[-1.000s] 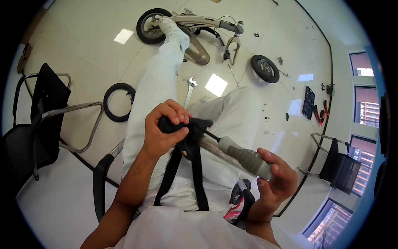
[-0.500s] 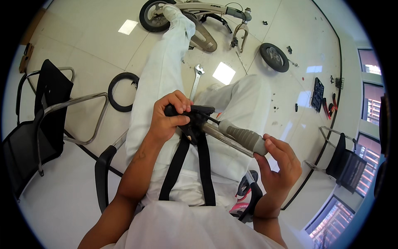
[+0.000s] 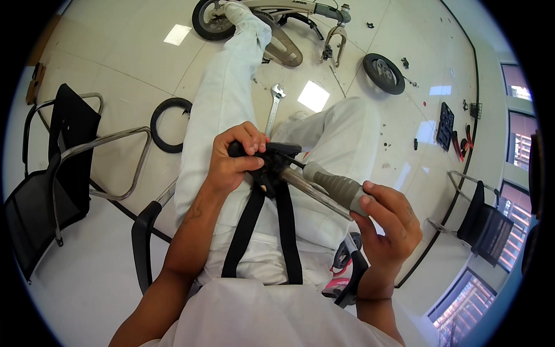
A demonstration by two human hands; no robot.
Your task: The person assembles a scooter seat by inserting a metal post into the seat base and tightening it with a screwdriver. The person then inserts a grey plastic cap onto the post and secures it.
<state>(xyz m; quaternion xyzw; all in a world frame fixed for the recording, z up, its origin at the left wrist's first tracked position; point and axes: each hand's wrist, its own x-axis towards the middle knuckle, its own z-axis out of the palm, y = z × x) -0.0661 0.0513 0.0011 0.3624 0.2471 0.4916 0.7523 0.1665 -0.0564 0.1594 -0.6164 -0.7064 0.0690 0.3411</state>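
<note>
My left hand is closed round a black part with a metal tube sticking out of it, held above my lap. The kind of part is hard to make out. A screwdriver with a ribbed grey handle lies at a slant just above the tube, its dark shaft running into the black part. The tip is hidden there. At the butt end of the handle, the thumb and fingers of my right hand pinch it. Two black straps run from beneath the part toward my shirt.
On the floor lie an adjustable wrench, a loose tyre, a small wheel and a bike frame. To the right are a black tool case and red-handled pliers. Chairs stand at both sides.
My right fingers have shifted round the handle's end, and the screwdriver handle has moved slightly left. The left hand keeps its hold on the black part.
</note>
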